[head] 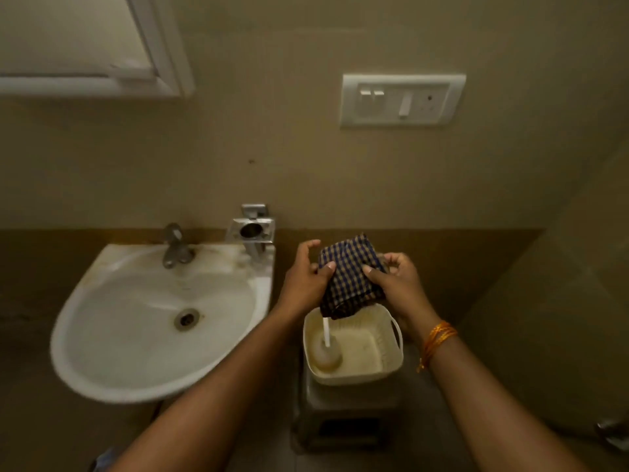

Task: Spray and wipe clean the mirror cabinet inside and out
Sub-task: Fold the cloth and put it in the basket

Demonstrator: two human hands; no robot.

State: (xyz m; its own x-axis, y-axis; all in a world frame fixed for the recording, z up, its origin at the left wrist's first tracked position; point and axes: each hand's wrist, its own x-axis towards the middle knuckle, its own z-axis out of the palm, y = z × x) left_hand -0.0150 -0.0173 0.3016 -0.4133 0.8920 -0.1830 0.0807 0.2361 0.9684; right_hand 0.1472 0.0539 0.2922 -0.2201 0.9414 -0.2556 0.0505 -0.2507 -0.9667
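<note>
Checked cloth [350,277] hangs lengthwise, upright; both hands, left [308,277] and right [396,281], pinch its sides.

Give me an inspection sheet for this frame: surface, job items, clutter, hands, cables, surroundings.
Surface: small stool beside the sink; sink basin stained near the tap.
Job's things: checked cloth held over the basket; spray bottle lying inside the basket; mirror cabinet on the wall at upper left, door shut.
Clutter: nothing seen.
Hands: left hand and right hand both pinch the cloth.
Cables: nothing seen.
Surroundings: switch panel on the wall; metal holder by the sink; dim light.
</note>
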